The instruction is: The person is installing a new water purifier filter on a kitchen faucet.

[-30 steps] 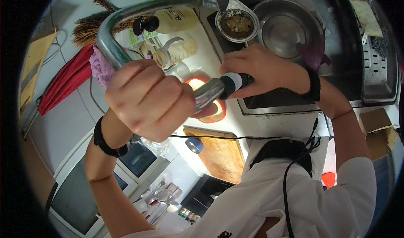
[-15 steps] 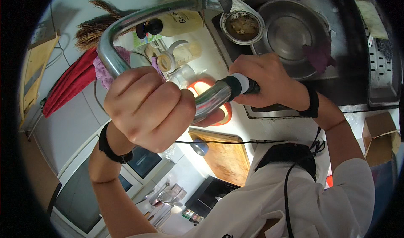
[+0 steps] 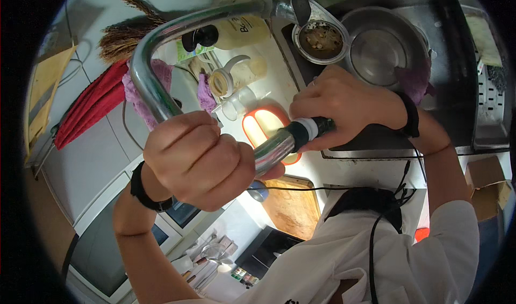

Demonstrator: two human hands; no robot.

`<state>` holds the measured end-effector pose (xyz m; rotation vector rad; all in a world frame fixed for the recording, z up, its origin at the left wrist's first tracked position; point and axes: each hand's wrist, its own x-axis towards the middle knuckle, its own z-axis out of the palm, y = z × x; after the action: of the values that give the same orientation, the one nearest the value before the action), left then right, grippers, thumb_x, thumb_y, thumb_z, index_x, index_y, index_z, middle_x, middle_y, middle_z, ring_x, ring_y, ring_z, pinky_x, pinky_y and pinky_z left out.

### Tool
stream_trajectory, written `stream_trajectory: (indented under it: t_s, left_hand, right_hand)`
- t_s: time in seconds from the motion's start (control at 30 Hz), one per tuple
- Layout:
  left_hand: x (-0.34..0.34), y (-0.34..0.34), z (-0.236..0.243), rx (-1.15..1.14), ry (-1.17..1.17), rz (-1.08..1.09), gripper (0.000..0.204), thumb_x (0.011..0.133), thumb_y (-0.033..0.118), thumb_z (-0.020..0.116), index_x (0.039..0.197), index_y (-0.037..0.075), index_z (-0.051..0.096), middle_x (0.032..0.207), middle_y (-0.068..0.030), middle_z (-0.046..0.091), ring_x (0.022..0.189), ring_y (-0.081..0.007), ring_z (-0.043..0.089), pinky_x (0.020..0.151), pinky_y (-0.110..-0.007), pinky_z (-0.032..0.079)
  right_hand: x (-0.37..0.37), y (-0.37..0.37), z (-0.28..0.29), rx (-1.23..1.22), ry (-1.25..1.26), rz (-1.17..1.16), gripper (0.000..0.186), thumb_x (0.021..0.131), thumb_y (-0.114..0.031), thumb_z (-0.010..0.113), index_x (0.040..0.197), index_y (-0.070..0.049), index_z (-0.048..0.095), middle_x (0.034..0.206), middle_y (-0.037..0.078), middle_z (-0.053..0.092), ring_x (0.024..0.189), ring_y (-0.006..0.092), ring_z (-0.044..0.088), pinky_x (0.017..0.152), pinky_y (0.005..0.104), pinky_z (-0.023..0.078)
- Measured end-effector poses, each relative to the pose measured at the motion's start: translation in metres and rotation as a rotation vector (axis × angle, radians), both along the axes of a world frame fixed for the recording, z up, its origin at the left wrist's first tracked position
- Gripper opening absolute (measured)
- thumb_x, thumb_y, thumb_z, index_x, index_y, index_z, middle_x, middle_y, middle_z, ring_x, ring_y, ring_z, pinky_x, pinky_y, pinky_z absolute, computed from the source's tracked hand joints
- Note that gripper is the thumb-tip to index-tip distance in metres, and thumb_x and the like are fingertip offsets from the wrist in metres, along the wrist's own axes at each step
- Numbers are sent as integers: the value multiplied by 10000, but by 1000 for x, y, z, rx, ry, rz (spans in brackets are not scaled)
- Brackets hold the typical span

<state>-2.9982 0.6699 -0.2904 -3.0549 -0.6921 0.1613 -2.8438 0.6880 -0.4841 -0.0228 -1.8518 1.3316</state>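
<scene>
The person's left hand (image 3: 199, 161) wraps around a bent metal tube (image 3: 145, 78), its grip closed in a fist. The right hand's (image 3: 346, 105) grip is closed over a dark fitting (image 3: 299, 133), banded in white, at the tube's near end. The tube arches away, its far end beside a round strainer (image 3: 314, 61) holding small scraps. A metal bowl (image 3: 379, 54) sits in the dark sink (image 3: 449, 110), a purple cloth (image 3: 415, 83) at its edge. An orange-rimmed container (image 3: 258, 129) rests on the surface (image 3: 338, 169).
</scene>
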Motion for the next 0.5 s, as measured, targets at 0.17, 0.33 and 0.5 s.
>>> stream_trajectory:
  t_s: [0.17, 0.33, 0.5]
  left_hand:
    - [-4, -2, -2, -55, 31, -84, 316, 690, 328, 718, 636, 86, 521, 598, 4, 467, 538, -149, 497, 565, -265, 463]
    - [0, -8, -21, -16, -138, -207, 237, 686, 144, 661, 538, 104, 479, 564, 16, 424, 472, -111, 402, 484, -232, 380]
    - [3, -3, -24, 74, -145, -229, 244, 672, 135, 666, 513, 105, 483, 542, 22, 373, 482, -122, 400, 503, -223, 381]
  right_hand:
    - [2, 17, 4, 156, -107, 73, 350, 625, -340, 736, 785, -96, 542, 642, 26, 514, 511, 222, 532, 420, 326, 370]
    - [9, 27, 18, 531, -246, -212, 407, 604, -382, 700, 860, -119, 525, 742, 3, 493, 579, 202, 555, 450, 336, 406]
    - [27, 20, 10, 234, -406, -37, 423, 670, -369, 698, 949, -82, 562, 791, 73, 584, 711, 299, 598, 566, 373, 453]
